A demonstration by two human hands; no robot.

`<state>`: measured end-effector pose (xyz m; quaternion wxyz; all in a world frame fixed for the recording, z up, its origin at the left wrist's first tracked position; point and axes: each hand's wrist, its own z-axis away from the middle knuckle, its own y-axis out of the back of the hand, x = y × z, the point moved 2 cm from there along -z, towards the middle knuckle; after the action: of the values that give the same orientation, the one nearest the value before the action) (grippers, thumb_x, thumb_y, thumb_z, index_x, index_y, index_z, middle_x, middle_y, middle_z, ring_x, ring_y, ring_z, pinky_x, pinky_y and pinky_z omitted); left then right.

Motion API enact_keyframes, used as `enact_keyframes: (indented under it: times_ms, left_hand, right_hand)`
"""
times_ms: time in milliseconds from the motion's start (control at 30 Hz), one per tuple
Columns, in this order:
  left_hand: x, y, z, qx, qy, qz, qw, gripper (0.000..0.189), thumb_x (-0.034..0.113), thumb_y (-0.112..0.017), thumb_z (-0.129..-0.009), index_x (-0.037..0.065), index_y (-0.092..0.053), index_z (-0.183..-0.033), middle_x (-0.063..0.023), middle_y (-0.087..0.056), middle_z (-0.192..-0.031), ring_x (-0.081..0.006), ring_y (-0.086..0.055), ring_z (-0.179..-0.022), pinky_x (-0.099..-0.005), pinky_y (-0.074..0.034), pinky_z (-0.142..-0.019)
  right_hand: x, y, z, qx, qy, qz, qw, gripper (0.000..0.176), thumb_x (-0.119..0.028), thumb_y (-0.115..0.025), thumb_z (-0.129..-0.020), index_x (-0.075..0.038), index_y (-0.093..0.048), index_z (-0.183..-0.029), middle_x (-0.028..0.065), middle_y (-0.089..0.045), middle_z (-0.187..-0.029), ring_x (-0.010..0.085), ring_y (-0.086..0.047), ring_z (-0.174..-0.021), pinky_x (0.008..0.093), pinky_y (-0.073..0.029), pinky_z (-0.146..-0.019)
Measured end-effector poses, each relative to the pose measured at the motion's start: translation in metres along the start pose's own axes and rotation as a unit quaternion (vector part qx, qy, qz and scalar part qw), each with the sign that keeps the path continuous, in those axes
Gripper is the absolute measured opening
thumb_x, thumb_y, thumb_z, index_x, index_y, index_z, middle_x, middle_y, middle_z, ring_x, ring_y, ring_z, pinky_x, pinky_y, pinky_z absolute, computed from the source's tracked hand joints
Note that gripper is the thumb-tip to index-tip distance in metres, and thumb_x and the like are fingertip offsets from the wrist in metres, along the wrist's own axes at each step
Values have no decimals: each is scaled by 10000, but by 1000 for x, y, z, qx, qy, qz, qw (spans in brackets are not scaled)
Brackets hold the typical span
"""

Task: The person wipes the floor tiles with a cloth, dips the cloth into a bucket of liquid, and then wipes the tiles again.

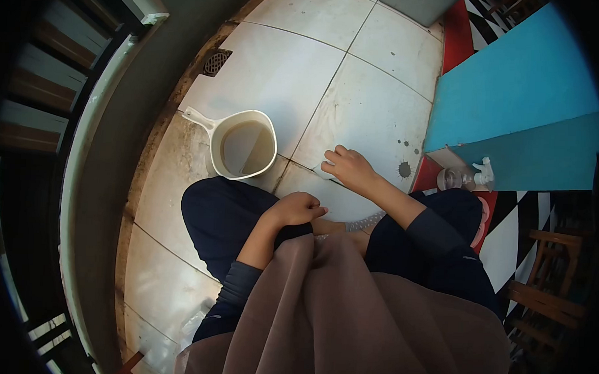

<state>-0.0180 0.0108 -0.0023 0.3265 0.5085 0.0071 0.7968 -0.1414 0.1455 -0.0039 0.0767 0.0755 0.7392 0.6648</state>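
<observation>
My right hand [350, 169] is low over the tiled floor [314, 131]. Its fingers are closed on a small white thing whose edge shows under the fingertips; its kind is hard to make out. My left hand [297, 209] rests by my left knee, fingers curled in and apparently nothing in them. A white long-handled water dipper [274, 146] stands on the tiles ahead of my left knee, with cloudy water in it. Dark splotches [405, 169] mark the tiles to the right of my right hand.
A clear spray bottle [483, 173] with a white trigger stands beside the blue block [513, 109] on the right. A floor drain [216, 63] sits near the left wall. Wooden chairs [546, 294] are at far right, and railing [46, 66] at far left.
</observation>
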Motion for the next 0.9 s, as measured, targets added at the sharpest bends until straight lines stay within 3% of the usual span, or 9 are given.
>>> enact_keyframes:
  times_ms: [67, 200, 467, 567, 767, 900]
  left_hand:
    - [-5, -2, -1, 5, -3, 5, 1000, 454, 369, -555, -861, 6, -521, -592, -157, -465, -540, -263, -434, -520, -391, -373, -558]
    - [-5, -2, 4, 18, -13, 20, 1000, 449, 353, -554, -869, 2, -513, -593, -157, -463, -542, -258, -423, -519, -388, -370, -559]
    - [-1, -2, 3, 9, -8, -14, 1000, 445, 367, -549, -859, 2, -543, -605, -174, -499, -565, -292, -462, -534, -403, -380, -562]
    - [-5, -5, -3, 5, -10, -17, 1000, 456, 350, -548, -880, -2, -493, -596, -134, -415, -524, -218, -371, -513, -376, -349, -537]
    - [-3, -3, 4, 24, -21, -5, 999, 455, 349, -543, -886, -2, -492, -601, -134, -411, -527, -219, -366, -515, -377, -350, -540]
    - [-1, -2, 11, 31, -25, 12, 999, 454, 348, -542, -888, -2, -493, -604, -131, -407, -524, -216, -356, -515, -374, -344, -535]
  right_hand:
    - [-3, -7, -26, 17, -7, 1, 1000, 134, -67, -612, -696, -132, -565, -802, 9, -496, -885, 192, -517, -831, 270, -520, -611]
    - [-4, -20, -52, 68, -32, -35, 997, 218, -32, -614, -660, -126, -559, -849, 22, -495, -889, 216, -504, -834, 283, -513, -645]
    - [6, 4, 37, -3, -57, -39, 998, 150, -28, -596, -693, -113, -563, -812, 38, -491, -876, 212, -515, -811, 262, -529, -585]
    - [6, 1, 28, 4, -72, -30, 997, 150, -37, -598, -691, -115, -570, -815, 40, -492, -873, 213, -519, -807, 263, -526, -585]
    - [4, -17, -47, 89, -69, -38, 993, 162, -25, -590, -690, -113, -574, -826, 50, -494, -880, 227, -528, -818, 290, -534, -599]
    - [9, -14, -34, 44, -71, -50, 995, 176, -23, -586, -691, -110, -568, -843, 50, -495, -882, 232, -526, -825, 289, -530, -592]
